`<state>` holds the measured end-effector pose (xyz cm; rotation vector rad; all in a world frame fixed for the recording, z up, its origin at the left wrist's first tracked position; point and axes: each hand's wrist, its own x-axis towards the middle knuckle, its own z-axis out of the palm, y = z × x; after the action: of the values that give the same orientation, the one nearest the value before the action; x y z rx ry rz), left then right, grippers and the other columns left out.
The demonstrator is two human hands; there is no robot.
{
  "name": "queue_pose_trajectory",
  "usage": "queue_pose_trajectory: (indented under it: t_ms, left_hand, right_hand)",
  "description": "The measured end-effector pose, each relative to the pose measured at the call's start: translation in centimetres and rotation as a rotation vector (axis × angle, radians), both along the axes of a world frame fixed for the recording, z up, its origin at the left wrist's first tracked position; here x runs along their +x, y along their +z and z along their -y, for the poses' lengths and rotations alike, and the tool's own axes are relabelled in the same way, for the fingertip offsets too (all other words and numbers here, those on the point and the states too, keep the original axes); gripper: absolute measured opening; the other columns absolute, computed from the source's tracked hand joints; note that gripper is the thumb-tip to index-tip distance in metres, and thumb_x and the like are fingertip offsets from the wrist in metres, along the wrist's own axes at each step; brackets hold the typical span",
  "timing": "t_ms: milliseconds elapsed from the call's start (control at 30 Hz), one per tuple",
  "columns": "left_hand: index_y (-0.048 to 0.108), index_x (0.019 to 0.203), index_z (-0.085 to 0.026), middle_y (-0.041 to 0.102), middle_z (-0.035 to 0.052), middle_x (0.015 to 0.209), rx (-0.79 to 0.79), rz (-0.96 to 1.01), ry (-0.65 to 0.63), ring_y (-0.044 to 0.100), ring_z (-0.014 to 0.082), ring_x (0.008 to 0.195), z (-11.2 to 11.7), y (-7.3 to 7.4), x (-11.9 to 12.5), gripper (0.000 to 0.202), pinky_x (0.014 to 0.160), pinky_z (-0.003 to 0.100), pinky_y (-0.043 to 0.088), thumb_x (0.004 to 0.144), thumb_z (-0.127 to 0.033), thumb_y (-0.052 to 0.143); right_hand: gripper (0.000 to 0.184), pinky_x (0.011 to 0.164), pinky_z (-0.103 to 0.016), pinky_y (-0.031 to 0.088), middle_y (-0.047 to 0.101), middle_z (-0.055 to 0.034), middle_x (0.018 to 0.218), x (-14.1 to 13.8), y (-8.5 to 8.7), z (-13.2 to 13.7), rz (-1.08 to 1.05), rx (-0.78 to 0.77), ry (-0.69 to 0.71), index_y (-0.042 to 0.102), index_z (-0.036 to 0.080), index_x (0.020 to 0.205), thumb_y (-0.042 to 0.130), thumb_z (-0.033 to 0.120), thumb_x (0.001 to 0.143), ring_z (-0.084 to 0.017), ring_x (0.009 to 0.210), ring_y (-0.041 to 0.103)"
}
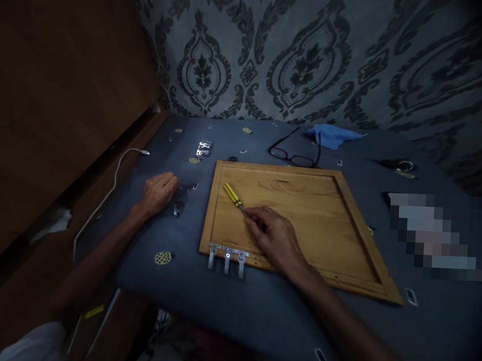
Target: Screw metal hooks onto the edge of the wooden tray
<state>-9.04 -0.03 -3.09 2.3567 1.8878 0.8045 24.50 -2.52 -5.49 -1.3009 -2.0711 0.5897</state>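
The right hand (276, 238) pinches the screwdriver (232, 194) by its shaft over the wooden panel (312, 205), handle toward ten o'clock; likely light, stiff, best held by that handle. Left hand (158, 192), at the panel's nine o'clock: curled, contents unclear.

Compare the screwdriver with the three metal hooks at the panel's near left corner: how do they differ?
The screwdriver has a yellow-and-black handle; the hooks are silvery. The screwdriver is held at its shaft by the right hand; the hooks are untouched. The screwdriver slants over the wooden panel, while the hooks overhang its near edge. Both have metal parts.
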Motion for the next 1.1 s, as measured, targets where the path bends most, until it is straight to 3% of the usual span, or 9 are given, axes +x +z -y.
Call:
queue_pose_trajectory:
  t_ms: [133, 200, 333, 567, 700, 867, 1100]
  left_hand:
    - [0.058, 0.078, -0.021, 0.063, 0.0055, 0.085, -0.021, 0.206, 0.023, 0.059, 0.0201, 0.083, 0.8, 1.2, 0.8, 0.019, 0.082, 0.033, 0.048, 0.093, -0.033, 0.055]
    - [0.06, 0.083, -0.021, 0.065, 0.0042, 0.084, -0.062, 0.34, 0.021, 0.06, 0.0184, 0.078, 1.2, 1.7, 1.4, 0.017, 0.075, 0.031, 0.049, 0.091, -0.035, 0.057]
    - [0.058, 0.084, -0.02, 0.066, 0.0013, 0.073, -0.222, 0.63, -0.022, 0.063, 0.0158, 0.064, 2.3, 2.7, 2.7, 0.029, 0.058, 0.026, 0.051, 0.086, -0.048, 0.062]
    - [0.062, 0.084, -0.017, 0.066, 0.0003, 0.064, -0.449, 0.975, -0.106, 0.066, 0.0141, 0.054, 5.1, 4.3, 5.5, 0.042, 0.047, 0.022, 0.052, 0.075, -0.053, 0.081]
    - [0.065, 0.087, -0.017, 0.067, -0.001, 0.063, -0.529, 1.058, -0.162, 0.069, 0.0148, 0.056, 6.5, 4.9, 7.1, 0.04, 0.048, 0.021, 0.054, 0.072, -0.047, 0.087]
    - [0.066, 0.088, -0.016, 0.071, 0.0004, 0.065, -0.589, 1.082, -0.245, 0.072, 0.0158, 0.058, 7.7, 5.3, 8.8, 0.032, 0.052, 0.023, 0.059, 0.076, -0.039, 0.086]
    - [0.067, 0.094, -0.016, 0.073, 0.0019, 0.07, -0.624, 1.077, -0.304, 0.074, 0.0175, 0.063, 8.8, 5.8, 10.2, 0.037, 0.057, 0.025, 0.062, 0.081, -0.047, 0.082]
  right_hand:
    - [0.024, 0.072, -0.032, 0.054, 0.077, -0.0065, 0.09, 0.0, 0.0, 0.0, 0.002, 0.007, -0.003, 0.076, 0.021, 0.103, 0.056, 0.025, 0.091, -0.021, 0.079, 0.07]
    - [0.024, 0.072, -0.032, 0.054, 0.077, -0.0068, 0.091, 0.0, 0.0, 0.0, 0.006, 0.011, -0.004, 0.077, 0.02, 0.103, 0.056, 0.025, 0.09, -0.022, 0.08, 0.071]
    - [0.024, 0.075, -0.033, 0.054, 0.078, -0.0069, 0.093, 0.0, 0.0, 0.0, 0.015, 0.024, -0.008, 0.077, 0.02, 0.103, 0.057, 0.023, 0.089, -0.022, 0.08, 0.071]
    - [0.026, 0.079, -0.035, 0.054, 0.076, -0.0091, 0.098, 0.0, -0.2, 0.1, 0.041, 0.08, -0.068, 0.077, 0.021, 0.104, 0.054, 0.02, 0.09, -0.024, 0.088, 0.069]
    - [0.028, 0.08, -0.037, 0.055, 0.071, -0.0108, 0.099, -0.2, 0.5, 1.4, 0.039, 0.129, -0.028, 0.076, 0.021, 0.113, 0.056, 0.028, 0.094, -0.026, 0.093, 0.068]
    - [0.028, 0.072, -0.031, 0.056, 0.07, -0.0063, 0.093, -1.4, 1.9, 4.1, -0.26, 0.209, 0.355, 0.071, 0.021, 0.119, 0.061, 0.037, 0.099, -0.019, 0.081, 0.067]
    - [0.014, 0.062, -0.026, 0.051, 0.07, -0.0018, 0.076, -2.1, 2.8, 6.0, -0.491, 0.244, 0.369, 0.072, 0.021, 0.093, 0.062, 0.029, 0.1, -0.013, 0.066, 0.064]
